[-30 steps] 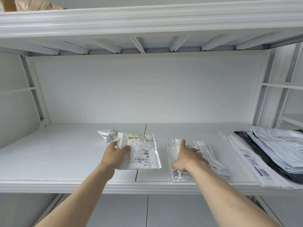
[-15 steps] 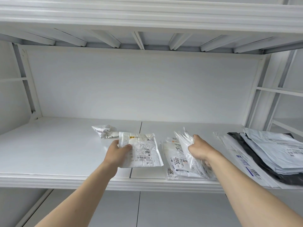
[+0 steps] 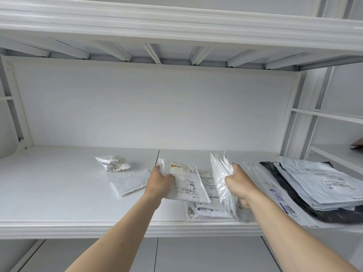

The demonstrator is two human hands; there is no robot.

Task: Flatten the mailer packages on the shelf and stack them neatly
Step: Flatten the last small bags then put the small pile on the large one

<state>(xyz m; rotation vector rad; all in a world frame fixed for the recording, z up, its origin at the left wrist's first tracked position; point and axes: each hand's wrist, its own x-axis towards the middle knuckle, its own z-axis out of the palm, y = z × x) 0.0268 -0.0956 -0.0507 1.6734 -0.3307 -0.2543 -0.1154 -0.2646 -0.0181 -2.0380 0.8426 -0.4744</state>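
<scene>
The labelled mailer (image 3: 187, 183) is hovering just over the left edge of the small stack (image 3: 208, 211) at the shelf's (image 3: 59, 203) front, its long side running front to back. The left hand (image 3: 160, 180) is pinching its left edge; the right hand (image 3: 238, 181) is gripping the stack's upper mailers (image 3: 222, 177), tipping them up on edge, so I'm guessing it's sliding rightward underneath. A crumpled mailer (image 3: 114, 163) and a flat one (image 3: 130, 182) are waiting further left, a bigger pile (image 3: 314, 185) sitting right, all white shelving around.
</scene>
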